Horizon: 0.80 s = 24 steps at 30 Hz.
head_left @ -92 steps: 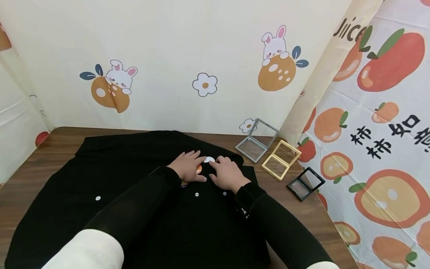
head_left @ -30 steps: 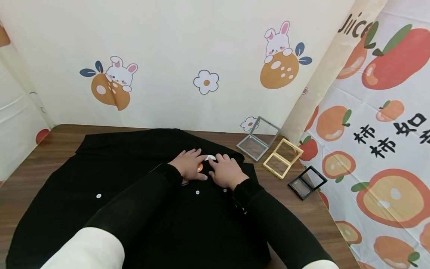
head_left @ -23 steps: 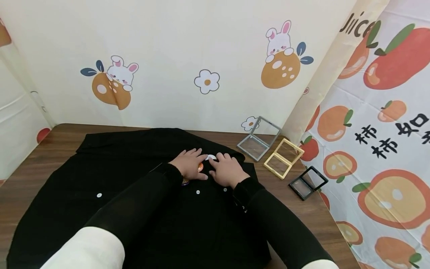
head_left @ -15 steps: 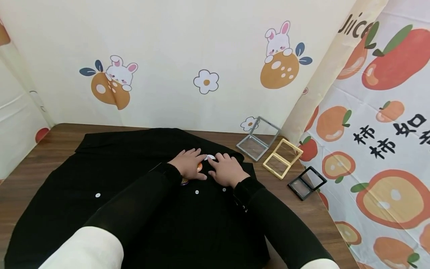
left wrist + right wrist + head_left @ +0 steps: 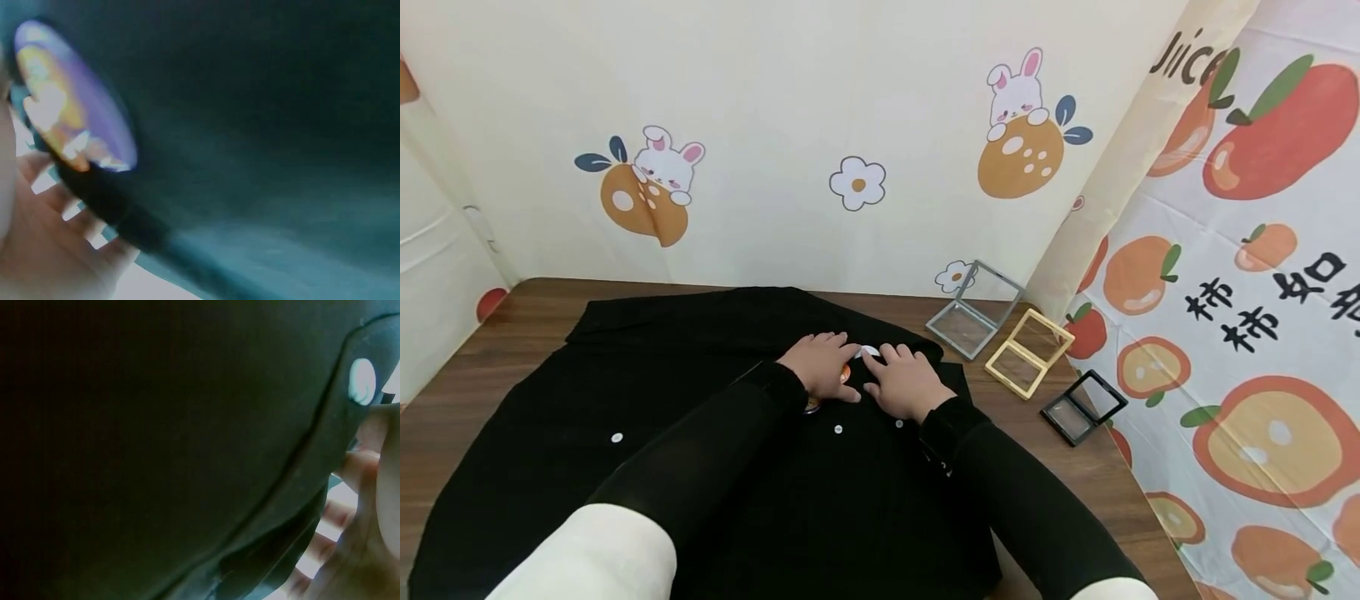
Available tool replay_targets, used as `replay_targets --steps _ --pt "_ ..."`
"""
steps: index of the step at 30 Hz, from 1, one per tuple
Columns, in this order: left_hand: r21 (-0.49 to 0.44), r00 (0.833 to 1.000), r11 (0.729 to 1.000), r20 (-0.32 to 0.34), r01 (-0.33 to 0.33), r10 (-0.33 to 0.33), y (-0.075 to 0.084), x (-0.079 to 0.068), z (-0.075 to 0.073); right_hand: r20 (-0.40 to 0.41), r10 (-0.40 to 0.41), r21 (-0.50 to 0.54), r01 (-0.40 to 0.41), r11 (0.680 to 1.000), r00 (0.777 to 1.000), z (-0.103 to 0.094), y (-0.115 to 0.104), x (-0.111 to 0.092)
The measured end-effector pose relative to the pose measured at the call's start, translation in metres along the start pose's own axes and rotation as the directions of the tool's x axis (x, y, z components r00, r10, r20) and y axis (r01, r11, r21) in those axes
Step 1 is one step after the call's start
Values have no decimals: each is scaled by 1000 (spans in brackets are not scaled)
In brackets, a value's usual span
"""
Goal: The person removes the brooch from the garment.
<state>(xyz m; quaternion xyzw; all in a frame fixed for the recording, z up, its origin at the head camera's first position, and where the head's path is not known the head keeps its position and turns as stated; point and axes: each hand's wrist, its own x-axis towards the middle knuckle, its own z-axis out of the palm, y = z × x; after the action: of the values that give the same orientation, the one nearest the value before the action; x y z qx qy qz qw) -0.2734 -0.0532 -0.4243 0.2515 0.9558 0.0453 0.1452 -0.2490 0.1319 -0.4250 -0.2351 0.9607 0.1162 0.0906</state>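
Note:
A black button-up garment point(image 5: 715, 333) lies spread on the wooden table in the head view. On its upper right part, my left hand point(image 5: 822, 365) and right hand point(image 5: 906, 383) rest side by side, fingers extended over the cloth. Between them show a white round badge point(image 5: 868, 352), partly covered by fingertips, and an orange round badge point(image 5: 845, 373) beside the left hand. Under that hand's wrist a third badge point(image 5: 812, 406) peeks out; a purple and yellow badge point(image 5: 94, 109) appears large in the left wrist view. A white button point(image 5: 362, 382) shows near the right hand.
Three hinged clear-window frames stand half unfolded at the right: a silver frame point(image 5: 964, 327), a yellow frame point(image 5: 1028, 353) and a black frame point(image 5: 1083, 407). The brown table point(image 5: 482, 350) borders a printed cloth backdrop point(image 5: 760, 108) behind and another on the right.

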Motion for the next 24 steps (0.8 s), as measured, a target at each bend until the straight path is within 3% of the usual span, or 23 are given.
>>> replay_targets --steps 6,12,19,24 --pt "-32 994 999 -101 -34 31 -5 11 -8 3 -6 -2 6 1000 1000 1 -2 -2" --pt "-158 978 987 -202 15 -47 -4 20 -11 4 -1 -20 1 1000 1000 1 -2 -7" --pt "-385 974 918 -155 95 -166 10 28 -11 -5 -12 -23 12 1000 1000 6 0 -9" --pt "-447 966 881 -121 154 -230 19 22 -20 -10 -12 -14 12 1000 1000 6 -1 -7"
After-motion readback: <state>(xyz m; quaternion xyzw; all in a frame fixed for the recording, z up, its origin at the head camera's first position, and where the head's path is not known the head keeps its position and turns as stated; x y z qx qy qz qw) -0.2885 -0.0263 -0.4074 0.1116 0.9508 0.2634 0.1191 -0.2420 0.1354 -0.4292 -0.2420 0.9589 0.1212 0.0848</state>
